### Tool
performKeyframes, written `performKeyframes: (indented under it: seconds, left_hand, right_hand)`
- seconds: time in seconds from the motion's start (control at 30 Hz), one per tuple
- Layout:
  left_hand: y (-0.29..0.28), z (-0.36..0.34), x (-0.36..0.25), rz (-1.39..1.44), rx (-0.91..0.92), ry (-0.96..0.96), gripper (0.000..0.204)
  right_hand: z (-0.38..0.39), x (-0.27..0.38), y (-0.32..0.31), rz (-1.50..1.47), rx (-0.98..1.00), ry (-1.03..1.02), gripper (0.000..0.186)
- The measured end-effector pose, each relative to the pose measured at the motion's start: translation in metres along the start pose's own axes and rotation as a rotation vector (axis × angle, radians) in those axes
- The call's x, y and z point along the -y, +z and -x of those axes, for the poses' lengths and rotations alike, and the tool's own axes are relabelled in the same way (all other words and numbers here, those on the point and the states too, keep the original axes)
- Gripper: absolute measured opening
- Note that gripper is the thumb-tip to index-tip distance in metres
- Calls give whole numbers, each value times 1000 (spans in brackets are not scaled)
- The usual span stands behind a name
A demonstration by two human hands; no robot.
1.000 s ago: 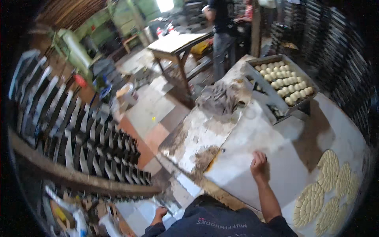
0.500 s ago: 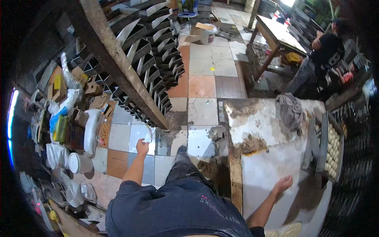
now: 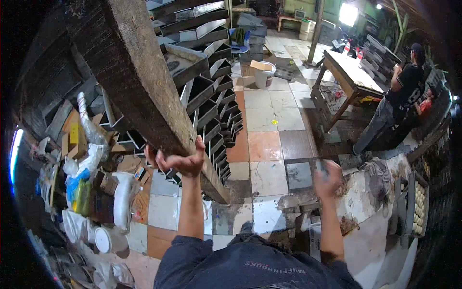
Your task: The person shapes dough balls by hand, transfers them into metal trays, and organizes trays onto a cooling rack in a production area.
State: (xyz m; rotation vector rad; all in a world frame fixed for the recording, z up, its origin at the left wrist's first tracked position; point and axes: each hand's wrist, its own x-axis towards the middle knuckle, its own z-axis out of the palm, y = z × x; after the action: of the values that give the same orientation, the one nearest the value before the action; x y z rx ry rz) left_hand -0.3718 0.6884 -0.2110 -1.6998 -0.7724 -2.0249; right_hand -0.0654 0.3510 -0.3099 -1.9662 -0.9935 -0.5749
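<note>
Gripping the thick, rough wooden beam (image 3: 139,82) with the left hand (image 3: 180,161), fingers (image 3: 199,147) curling around its lower edge, beam slanting from far left down toward the near centre. Raising the right hand (image 3: 327,176) in the air, blurred, above the near edge of the stained, flour-dusted grey table (image 3: 370,241) on the right; impossible to tell whether its fingers are clenched or spread, or grasping anything.

Crowding just behind the beam, stacked rows of dark rectangular metal baking tins (image 3: 211,91), running from the left hand away to the far side. Lying on the left, a heap of plastic bags, cardboard and white plastic containers (image 3: 96,192) on the tiled floor (image 3: 269,120). Standing far off on the floor, a white plastic bucket (image 3: 263,74). Resting on the table to the right, a crumpled grey cloth (image 3: 380,176), and near the right rim a metal tray of pale round dough pieces (image 3: 419,209). Standing farther right, another person in a black shirt (image 3: 402,94) beside a long wooden workbench (image 3: 349,72), well apart from both hands.
</note>
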Motion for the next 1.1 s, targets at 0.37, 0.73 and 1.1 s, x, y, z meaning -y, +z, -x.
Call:
performKeyframes:
  seconds: [0.37, 0.73, 1.1]
  left_hand:
    - [36, 39, -12, -19, -116, -122, 64]
    - [29, 39, -11, -31, -16, -111, 64]
    - [27, 34, -13, 94, -21, -149, 55]
  right_hand:
    - [-252, 316, 219, -390, 61, -695, 58]
    - [-312, 354, 288, -492, 429, -461, 30]
    - [-427, 365, 185, -248, 384, -472, 61]
